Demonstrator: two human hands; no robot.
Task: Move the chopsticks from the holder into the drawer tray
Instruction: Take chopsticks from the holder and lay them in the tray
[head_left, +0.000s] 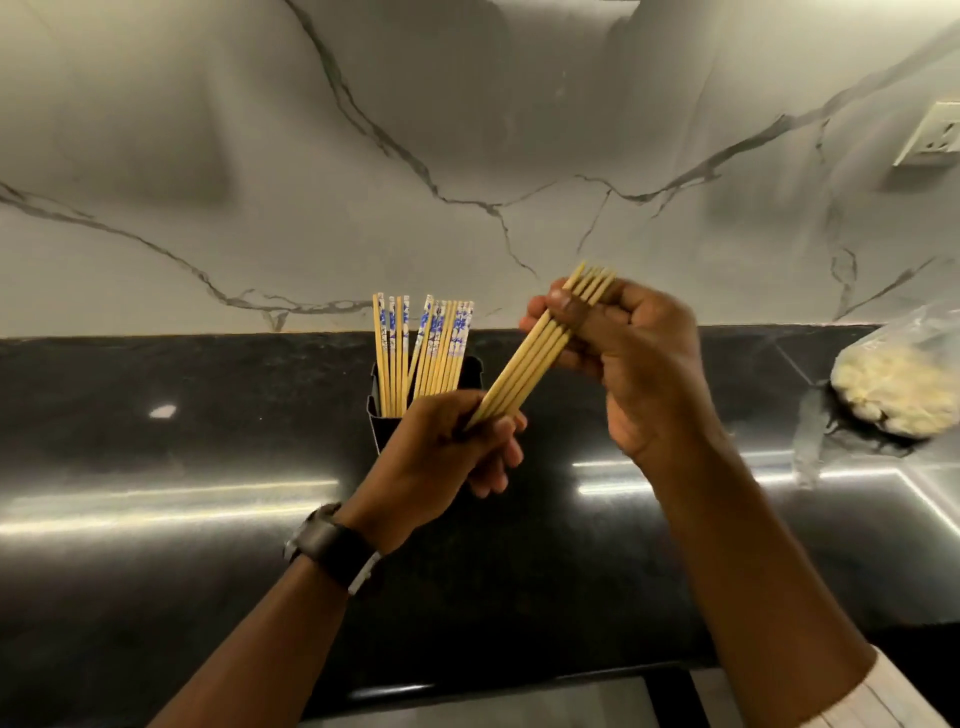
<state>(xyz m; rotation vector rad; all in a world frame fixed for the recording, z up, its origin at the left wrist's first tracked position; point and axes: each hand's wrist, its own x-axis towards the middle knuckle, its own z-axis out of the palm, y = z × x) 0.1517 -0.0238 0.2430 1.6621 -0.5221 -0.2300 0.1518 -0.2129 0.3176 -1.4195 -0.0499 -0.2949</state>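
Note:
A bundle of several plain bamboo chopsticks (524, 366) slants up to the right above the counter. My left hand (441, 457) grips its lower end and my right hand (628, 358) pinches its upper end. Behind my left hand stands a black holder (382, 421) against the wall, with several more chopsticks (426, 348) upright in it, their tops patterned blue and white. My left hand hides much of the holder. No drawer tray is in view.
The black glossy counter (156, 519) runs left to right under a marble-look wall. A clear plastic bag of pale food (893, 384) lies at the right. A wall socket (930, 135) sits at the upper right. The counter's front edge is at the bottom.

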